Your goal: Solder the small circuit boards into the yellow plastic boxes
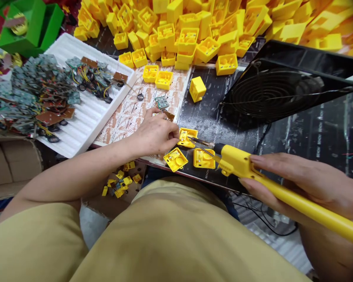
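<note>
My left hand [155, 133] rests on the work surface with fingers curled, pinching the edge of a small yellow plastic housing [187, 138]. My right hand [306, 184] grips a yellow soldering iron [253, 172], its metal tip pointing left into that housing. Two more open yellow housings [175, 159] [204, 158] lie just in front of it, near the table's front edge. A small green circuit board [162, 102] lies beyond my left hand on the patterned sheet.
A large heap of yellow plastic boxes [194, 27] fills the back. A white tray [91, 113] at left holds several wired circuit boards [32, 94]. A black fan [276, 90] stands at right. Green boxes [32, 27] sit far left. Small yellow parts [120, 184] lie below the table.
</note>
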